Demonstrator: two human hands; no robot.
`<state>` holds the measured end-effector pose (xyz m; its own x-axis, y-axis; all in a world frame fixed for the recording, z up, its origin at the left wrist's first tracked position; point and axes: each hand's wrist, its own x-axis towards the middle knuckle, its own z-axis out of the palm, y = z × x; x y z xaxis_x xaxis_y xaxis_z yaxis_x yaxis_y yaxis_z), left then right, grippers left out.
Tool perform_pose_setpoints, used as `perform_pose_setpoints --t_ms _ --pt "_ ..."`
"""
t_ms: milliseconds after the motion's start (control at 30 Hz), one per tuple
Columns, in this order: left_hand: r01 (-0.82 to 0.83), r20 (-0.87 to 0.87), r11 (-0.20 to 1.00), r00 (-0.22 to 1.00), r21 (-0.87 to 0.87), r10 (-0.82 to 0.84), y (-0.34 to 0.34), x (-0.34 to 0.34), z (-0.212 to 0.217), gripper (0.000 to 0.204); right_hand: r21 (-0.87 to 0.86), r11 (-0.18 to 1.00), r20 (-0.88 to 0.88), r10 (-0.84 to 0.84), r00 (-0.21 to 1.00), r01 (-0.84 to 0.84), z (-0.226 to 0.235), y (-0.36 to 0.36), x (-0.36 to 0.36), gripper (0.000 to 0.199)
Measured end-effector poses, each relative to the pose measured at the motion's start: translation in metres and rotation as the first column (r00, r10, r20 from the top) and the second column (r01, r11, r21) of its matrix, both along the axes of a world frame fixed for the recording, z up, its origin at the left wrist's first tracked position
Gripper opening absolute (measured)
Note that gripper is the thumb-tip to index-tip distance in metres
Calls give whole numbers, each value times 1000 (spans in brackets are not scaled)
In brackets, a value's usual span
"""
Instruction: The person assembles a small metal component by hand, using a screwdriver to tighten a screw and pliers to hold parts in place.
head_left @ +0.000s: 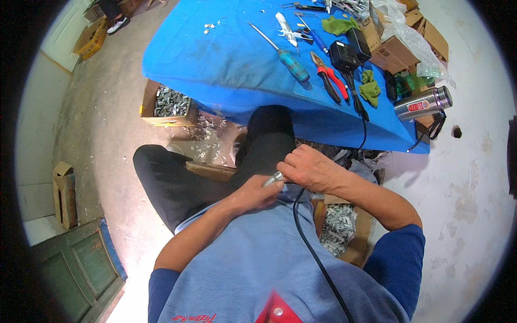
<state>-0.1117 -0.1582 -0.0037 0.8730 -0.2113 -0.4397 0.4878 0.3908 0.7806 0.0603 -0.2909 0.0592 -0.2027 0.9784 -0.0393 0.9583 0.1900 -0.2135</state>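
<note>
Over my lap, my left hand (255, 192) is closed round a small silver metal cylinder (273, 178). My right hand (311, 169) is curled at the cylinder's upper end, its fingertips pressed against it. What else the right fingers may hold is hidden. Ahead, on the blue-covered table (226, 75), lie a screwdriver (292, 65) with a teal handle and red-and-black pliers (327, 78). A black cord (309, 247) runs down the front of my shirt from near my hands.
Beneath the table's left side stands a carton (169, 119) full of small metal cylinders. Pale small parts fill another box (338, 229) beside my right leg. Black power adapters (344, 56), green cloths (370, 89) and a steel flask (423, 104) crowd the table's right side, near a wall.
</note>
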Motion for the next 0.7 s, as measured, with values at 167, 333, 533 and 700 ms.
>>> perform_pose_setpoints --t_ms 167,333,533,700 --pt "-38 -28 999 999 39 39 1 2 0 44 15 997 -25 -78 997 78 -12 -3 -3 13" --pt "-113 -58 991 992 -72 108 8 3 -2 47 78 970 -113 -220 969 230 -27 1 -9 15" --pt "-180 -85 982 981 -65 174 20 1 -9 45 185 903 -188 -356 915 389 -40 8 -26 17" --pt "-108 -105 990 990 -94 98 12 1 -10 42 88 978 -94 -183 979 191 -27 4 -7 15"
